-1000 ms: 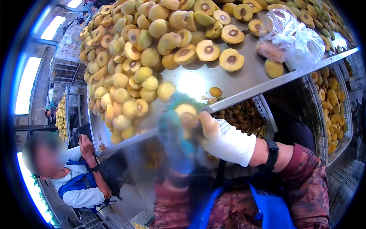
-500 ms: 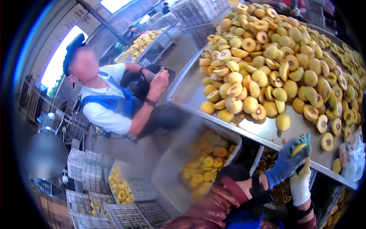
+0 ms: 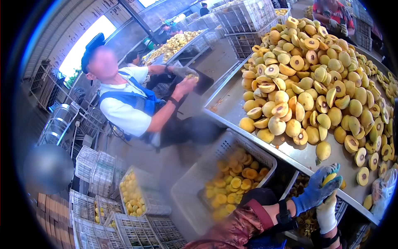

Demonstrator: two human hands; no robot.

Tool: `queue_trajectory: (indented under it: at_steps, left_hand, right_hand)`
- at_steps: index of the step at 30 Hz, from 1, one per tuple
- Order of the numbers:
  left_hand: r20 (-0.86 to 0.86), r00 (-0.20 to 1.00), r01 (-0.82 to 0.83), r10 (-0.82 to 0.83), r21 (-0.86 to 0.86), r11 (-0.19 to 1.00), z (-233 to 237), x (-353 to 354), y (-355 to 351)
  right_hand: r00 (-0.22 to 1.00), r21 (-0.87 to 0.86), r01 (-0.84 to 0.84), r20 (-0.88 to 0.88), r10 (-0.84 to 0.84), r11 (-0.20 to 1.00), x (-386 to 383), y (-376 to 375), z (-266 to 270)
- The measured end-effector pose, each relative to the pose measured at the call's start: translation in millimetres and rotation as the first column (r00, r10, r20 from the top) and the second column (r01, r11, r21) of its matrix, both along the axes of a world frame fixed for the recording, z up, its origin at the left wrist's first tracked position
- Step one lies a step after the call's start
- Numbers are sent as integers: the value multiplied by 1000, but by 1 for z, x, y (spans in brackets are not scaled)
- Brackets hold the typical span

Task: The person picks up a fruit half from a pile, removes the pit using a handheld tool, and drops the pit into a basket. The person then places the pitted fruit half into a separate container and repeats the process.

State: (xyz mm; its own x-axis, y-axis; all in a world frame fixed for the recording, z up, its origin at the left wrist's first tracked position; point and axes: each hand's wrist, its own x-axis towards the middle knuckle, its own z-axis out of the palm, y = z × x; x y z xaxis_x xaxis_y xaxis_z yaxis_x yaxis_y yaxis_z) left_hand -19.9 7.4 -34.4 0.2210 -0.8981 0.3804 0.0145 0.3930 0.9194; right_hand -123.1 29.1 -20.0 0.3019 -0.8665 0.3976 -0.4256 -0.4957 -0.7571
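Observation:
My left hand point(image 3: 317, 186), in a blue glove, is closed around a piece of yellow fruit, which looks like a peach half point(image 3: 328, 179). Just below it and touching it is my right hand point(image 3: 326, 215) in a white glove; its fingers are mostly hidden behind the left hand, so what they hold does not show. Both hands are at the near edge of a metal table point(image 3: 265, 143). On that table lies a large heap of halved yellow peaches point(image 3: 306, 87), many with the brown pit cavity showing.
Below the table edge stands a crate of peach halves point(image 3: 232, 178), with a darker bin point(image 3: 304, 220) of scraps under my hands. A co-worker point(image 3: 128, 103) sits at the left holding fruit. Stacked crates point(image 3: 99, 170) fill the lower left. A plastic bag point(image 3: 383, 191) lies at the table's right.
The view has shifted, so the table and heap appear lower and further right. My hands stay together at the table edge, the left still around the peach half. The co-worker's hands have come together.

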Motion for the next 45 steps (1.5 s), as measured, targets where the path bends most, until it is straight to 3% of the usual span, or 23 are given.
queue_trajectory:
  at_steps: [2, 5, 12, 14, 20, 22, 24, 26, 28, 29, 30, 31, 32, 33, 34, 35, 36, 38, 39, 40, 42, 44, 45]
  left_hand:
    - [39, 999, -14, 15, -15, 1000, 0, 1, -1]
    - [75, 996, -40, 43, -35, 999, 1, 0, -2]
    - [-283, 948, 178, -148, 81, 981, -9, -1, -6]
    - [-308, 925, 269, -225, 110, 957, -19, -2, -10]
    - [-310, 929, 240, -204, 83, 967, -10, -6, -10]
    - [-360, 917, 255, -170, 201, 946, 5, -7, -3]
    - [-284, 953, 156, -104, 168, 973, 6, -8, -5]
    - [-100, 995, -28, 25, -35, 999, -8, -13, -14]
    - [-345, 927, 256, -147, 297, 920, 19, -1, 0]
    - [-216, 947, 290, -236, 270, 918, 15, 10, -3]
    - [-190, 967, 217, -169, 265, 940, 15, 8, 3]
    - [-132, 982, 146, -132, 99, 984, 7, 4, 0]
    - [-223, 961, 198, -164, 140, 970, 3, 3, 0]
    - [-237, 958, 172, -159, 34, 984, -2, 1, -6]
    - [-380, 907, 250, -181, 142, 958, 3, 2, -3]
    - [-240, 959, 208, -152, 227, 952, 8, 7, -1]
    - [-106, 978, 194, -179, 160, 968, 19, 11, -2]
    - [-330, 923, 259, -196, 159, 953, 21, 7, 4]
    - [-302, 929, 283, -213, 214, 935, 25, 10, 5]
    - [-292, 926, 307, -240, 211, 928, 28, 10, 3]
    - [-170, 944, 310, -284, 152, 938, 35, 6, 1]
    - [-36, 955, 296, -295, 191, 936, 43, 8, 0]
    - [143, 958, 224, -250, 175, 959, 29, 15, -1]
  right_hand:
    - [999, -32, -4, 41, 5, 999, -2, -1, -8]
    - [987, 138, -5, 159, -18, 990, -1, -5, -24]
    - [965, 424, -36, 251, -79, 905, -12, -7, -33]
    - [969, 400, -6, 227, -93, 916, -16, -7, -31]
    - [973, 327, 16, 214, -91, 945, -22, -16, -60]
    - [960, 314, -21, 271, -68, 949, -22, -14, -67]
    - [961, 246, -37, 274, -33, 969, -18, -15, -60]
    - [958, 222, -60, 286, -6, 973, -10, -19, -50]
    - [964, 307, -55, 264, -30, 950, -8, -10, -31]
    - [984, 399, -50, 176, -24, 916, -11, -7, -10]
    - [978, 289, -2, 201, -59, 957, -10, -5, -36]
    - [984, 266, 8, 168, -55, 964, -13, -5, -42]
    - [990, 238, 15, 133, -47, 971, -14, -6, -37]
    - [995, 248, 31, 84, -54, 968, -15, -7, -27]
    - [998, 278, 45, 33, -56, 959, -14, -4, -19]
    - [995, 248, 21, 92, -45, 969, -12, -4, -21]
    - [991, 359, -18, 133, -32, 933, -12, -6, -10]
    - [995, 466, 32, 71, -74, 884, -11, 0, 3]
    - [997, 440, -13, 77, -23, 898, -14, 0, 6]
    - [994, 571, -22, 102, -44, 821, -12, 0, 14]
    - [973, 580, -94, 224, -48, 810, -14, 3, 14]
    - [989, 618, -77, 144, -16, 782, -16, 3, 17]
    - [993, 671, -86, 118, 8, 736, -19, 3, 22]
